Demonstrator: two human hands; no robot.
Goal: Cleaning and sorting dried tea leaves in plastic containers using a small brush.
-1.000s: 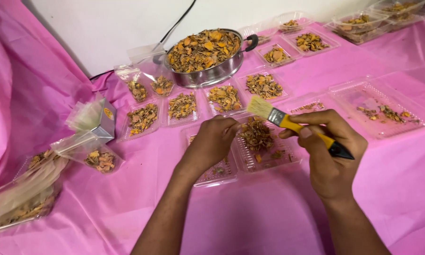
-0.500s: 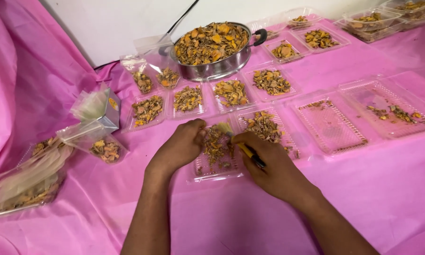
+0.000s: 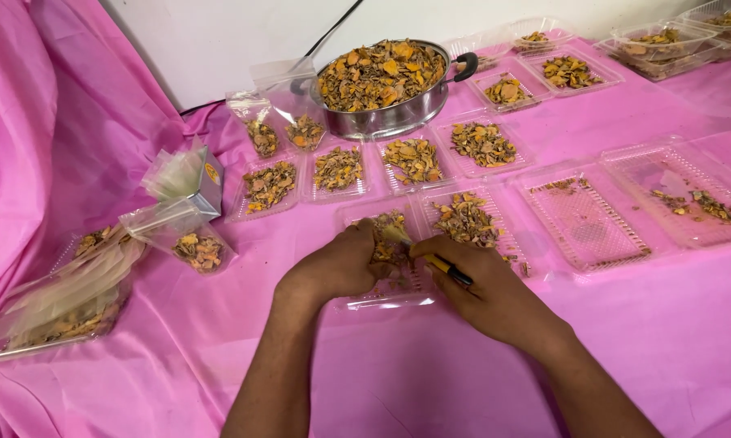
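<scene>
Brush (image 3: 434, 261) now down from its raised position a second ago; my right hand (image 3: 483, 288) clamps it, bristles in the tray (image 3: 382, 298). Left hand (image 3: 341, 264) curled on the chips (image 3: 388, 243), pan (image 3: 390, 118) at 12 o'clock.

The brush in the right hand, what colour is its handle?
The brush has a yellow and black handle, seen in the head view, held by the right hand.

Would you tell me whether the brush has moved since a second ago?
Yes. The brush has come down from above the open clear tray into it, towards the left hand.
</scene>
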